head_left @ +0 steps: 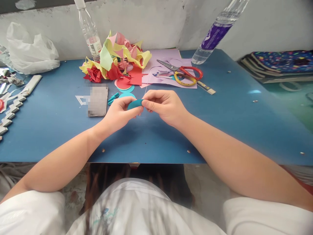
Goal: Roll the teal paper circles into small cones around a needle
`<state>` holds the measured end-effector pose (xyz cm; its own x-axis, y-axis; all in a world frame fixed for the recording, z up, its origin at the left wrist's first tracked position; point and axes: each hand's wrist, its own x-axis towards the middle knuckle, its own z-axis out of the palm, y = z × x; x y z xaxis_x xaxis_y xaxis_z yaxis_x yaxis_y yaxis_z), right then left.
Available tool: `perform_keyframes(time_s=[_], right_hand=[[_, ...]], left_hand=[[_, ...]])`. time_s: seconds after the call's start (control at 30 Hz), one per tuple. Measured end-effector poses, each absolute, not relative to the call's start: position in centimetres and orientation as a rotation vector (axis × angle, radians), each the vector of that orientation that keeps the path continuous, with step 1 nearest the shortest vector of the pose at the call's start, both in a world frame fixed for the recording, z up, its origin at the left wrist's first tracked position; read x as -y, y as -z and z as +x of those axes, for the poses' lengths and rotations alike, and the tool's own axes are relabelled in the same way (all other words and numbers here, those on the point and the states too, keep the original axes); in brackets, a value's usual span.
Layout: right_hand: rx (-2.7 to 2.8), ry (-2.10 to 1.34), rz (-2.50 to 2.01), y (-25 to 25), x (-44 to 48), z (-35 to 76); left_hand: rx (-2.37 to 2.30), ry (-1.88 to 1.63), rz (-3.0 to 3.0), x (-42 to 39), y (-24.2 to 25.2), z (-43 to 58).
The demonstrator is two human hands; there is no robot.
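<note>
Over the near middle of the desk, my left hand pinches a curved piece of teal paper between thumb and fingers. My right hand is closed at the same paper's right end, its fingertips meeting those of the left. A thin pale stick or thread rises from between the fingertips; its lower end is mostly hidden. Just behind my left hand lie small rolled teal paper pieces and flat teal paper circles. Red paper circles lie beyond them.
A phone lies left of my hands. Behind are paper flowers, scissors on purple paper, and a cutter-like strip. Two bottles, a plastic bag and folded paper strips stand around.
</note>
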<state>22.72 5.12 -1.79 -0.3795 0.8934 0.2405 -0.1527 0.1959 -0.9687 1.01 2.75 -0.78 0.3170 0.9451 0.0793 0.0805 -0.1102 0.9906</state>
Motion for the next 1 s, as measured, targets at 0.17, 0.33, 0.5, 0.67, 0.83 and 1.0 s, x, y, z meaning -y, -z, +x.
perform_keyframes(time_s=[0.17, 0.33, 0.5, 0.67, 0.83, 1.0], right_hand=[[1.597, -1.307, -0.748, 1.8, -5.25, 22.85], [1.538, -1.29, -0.79, 1.84, -4.89, 22.7], [1.432, -1.313, -0.763, 1.97, -4.5, 22.54], [1.404, -1.323, -0.767, 1.89, -4.38, 22.34], [1.403, -1.324, -0.791, 1.85, -4.42, 22.08], [1.455, -1.282, -0.829, 2.0, -4.76, 22.31]], left_hand=[[-1.0, -0.969, 1.466, -2.74, 0.73, 1.09], [-0.992, -0.969, 1.464, -2.87, 1.0, 1.1], [-0.979, -0.977, 1.469, -2.84, 1.01, 1.24], [-0.995, -0.977, 1.504, -2.89, 1.05, 1.26], [-1.049, -0.999, 1.611, -2.93, 1.09, 1.21], [-1.048, -1.021, 1.586, -2.79, 0.98, 1.16]])
